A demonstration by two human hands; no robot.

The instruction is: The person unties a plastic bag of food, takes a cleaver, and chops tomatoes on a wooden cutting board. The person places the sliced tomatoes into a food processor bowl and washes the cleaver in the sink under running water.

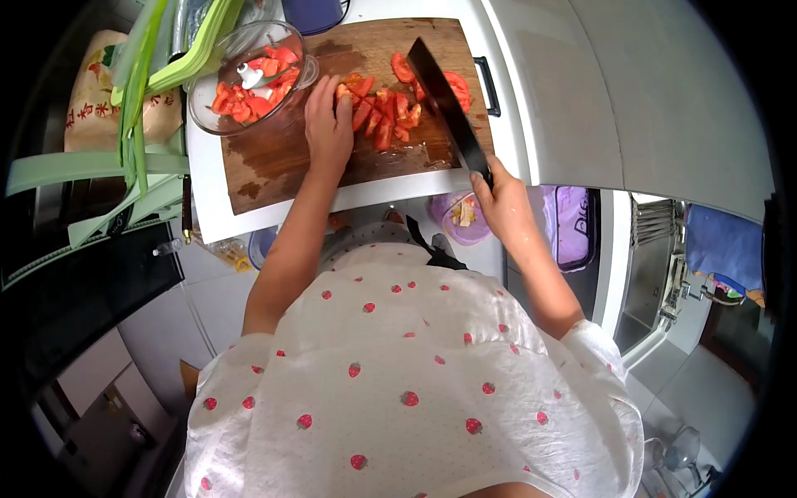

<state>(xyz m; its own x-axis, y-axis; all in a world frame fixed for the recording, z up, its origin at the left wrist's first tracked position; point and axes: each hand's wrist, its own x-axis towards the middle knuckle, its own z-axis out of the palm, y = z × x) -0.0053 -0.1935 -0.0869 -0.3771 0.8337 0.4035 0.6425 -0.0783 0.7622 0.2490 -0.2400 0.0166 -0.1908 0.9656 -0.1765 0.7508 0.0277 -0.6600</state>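
My right hand (505,203) is wrapped round the handle of a kitchen knife (448,104) with a broad dark blade. The blade stands over the wooden cutting board (274,178), its tip pointing away from me. Cut tomato pieces (384,116) lie left of the blade, and more tomato (456,87) shows to its right. My left hand (329,124) rests on the board with fingers stretched out, its fingertips at the leftmost pieces. Beside it stands a clear glass bowl (202,116) holding tomato chunks and a white-hubbed chopper blade (250,76).
A green rack (91,170) and a printed food bag (91,91) stand at the left. A dark blue container (312,12) sits behind the board. Below the counter edge hangs a purple-lined bin (459,217). A blue cloth (724,241) hangs at the right.
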